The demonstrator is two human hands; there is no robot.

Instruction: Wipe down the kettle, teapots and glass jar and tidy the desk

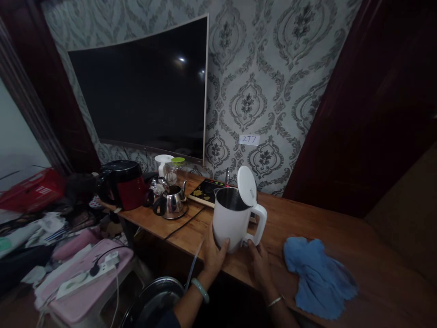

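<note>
A white electric kettle (229, 225) with a dark metal inside stands upright near the front edge of the wooden table, its round lid (246, 186) flipped up. My left hand (215, 253) is wrapped round the lower left side of the kettle, thumb across its front. At the lower right, my right hand (258, 262) grips the kettle's base just under the handle (261, 225); its fingers are partly hidden. Whether the kettle rests on the wood or is slightly lifted, I cannot tell. To the right lies a crumpled blue cloth (317, 278).
On the wooden table (358, 232), a black-and-gold cooktop (204, 192) sits behind the kettle. Leftward are a small steel teapot (173, 202), a glass jar with a green lid (178, 161) and a red-black kettle (129, 187). Below stand a dark basin (160, 280) and a pink stool (82, 303) with a power strip (85, 279).
</note>
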